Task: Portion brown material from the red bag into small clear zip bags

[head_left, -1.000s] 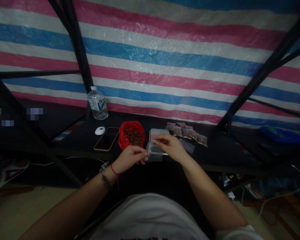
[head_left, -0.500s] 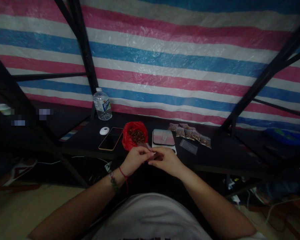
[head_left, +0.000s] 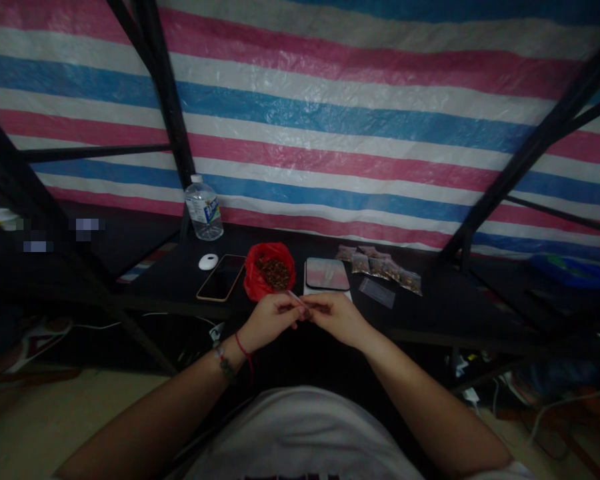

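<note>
My left hand [head_left: 271, 321] and my right hand [head_left: 336, 315] meet fingertip to fingertip at the near edge of the black table [head_left: 430, 310], both pinched on a small clear packet [head_left: 300, 304] that is mostly hidden by the fingers. Just beyond them sits a red bag [head_left: 269, 269] of brown pieces, open at the top. To its right lies a flat scale [head_left: 327, 274] with a shiny top. A row of several small filled packets [head_left: 380, 267] lies further right, with one flat empty clear packet [head_left: 377, 293] in front of them.
A phone [head_left: 222, 277], a white oval object [head_left: 208, 261] and a water bottle [head_left: 203, 209] stand at the table's left. Black frame bars [head_left: 165, 93] rise in front of a striped tarp. Cables [head_left: 545, 407] lie on the floor at right.
A second ago my right hand held a clear container over the scale; the scale top is now bare. Both hands have drawn together at the table edge, pinching a small packet.
</note>
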`<state>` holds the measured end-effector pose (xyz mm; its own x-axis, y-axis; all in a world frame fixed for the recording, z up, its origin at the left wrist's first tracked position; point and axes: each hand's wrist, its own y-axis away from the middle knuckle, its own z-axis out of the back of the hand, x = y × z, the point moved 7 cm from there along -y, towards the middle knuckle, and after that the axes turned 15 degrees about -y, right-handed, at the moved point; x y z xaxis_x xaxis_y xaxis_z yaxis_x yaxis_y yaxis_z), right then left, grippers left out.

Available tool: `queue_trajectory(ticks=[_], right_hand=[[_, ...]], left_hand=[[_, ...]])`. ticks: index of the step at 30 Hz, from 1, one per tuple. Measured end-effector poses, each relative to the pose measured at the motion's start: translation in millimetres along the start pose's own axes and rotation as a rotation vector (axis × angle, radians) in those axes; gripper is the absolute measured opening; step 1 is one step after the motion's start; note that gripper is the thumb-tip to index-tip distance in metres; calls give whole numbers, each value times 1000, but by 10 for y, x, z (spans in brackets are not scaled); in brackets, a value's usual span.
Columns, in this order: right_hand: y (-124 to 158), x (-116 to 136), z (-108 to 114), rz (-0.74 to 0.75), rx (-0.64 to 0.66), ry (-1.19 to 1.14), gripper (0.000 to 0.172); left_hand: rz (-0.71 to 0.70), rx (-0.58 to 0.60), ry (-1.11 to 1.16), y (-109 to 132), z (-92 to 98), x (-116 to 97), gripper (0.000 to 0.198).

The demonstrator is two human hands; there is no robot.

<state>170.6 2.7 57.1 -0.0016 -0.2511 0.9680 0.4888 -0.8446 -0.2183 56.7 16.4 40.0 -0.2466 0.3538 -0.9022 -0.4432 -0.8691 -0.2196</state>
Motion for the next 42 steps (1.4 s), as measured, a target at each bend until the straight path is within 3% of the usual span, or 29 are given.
queue_trajectory(ticks=[5,11,18,22,25,29,31,38,40,42], right_hand=[[5,-108,20,-60,-82,-113,32],[-6,-165,71,-98,-56,-86,13],[0,-22,100,-7,-148,377,12],[13,63,154,7,-318,555,13],[22,96,151,63,-374,631,8],[51,144,20,273,-270,622,19],[63,130,-30,298,-205,618,28],[-10,-12,-58,84,-25,581,25],[-27,-27,-23,40,-34,537,24],[-30,-28,22,13,-77,454,23]], left_hand=[[54,12,-101,19,-7,77,32],[72,31,-258,60,-29,62,30],[-38,-48,-472,58,20,-88,22],[5,-194,-516,59,114,-68,20],[43,-205,-490,66,107,-52,19],[58,-197,-473,65,76,-43,19],[64,-181,-480,55,60,-19,19],[-84,-82,-697,82,-30,-93,19],[-178,-75,-789,117,-36,-193,19],[-292,-146,-871,155,13,-324,15]])
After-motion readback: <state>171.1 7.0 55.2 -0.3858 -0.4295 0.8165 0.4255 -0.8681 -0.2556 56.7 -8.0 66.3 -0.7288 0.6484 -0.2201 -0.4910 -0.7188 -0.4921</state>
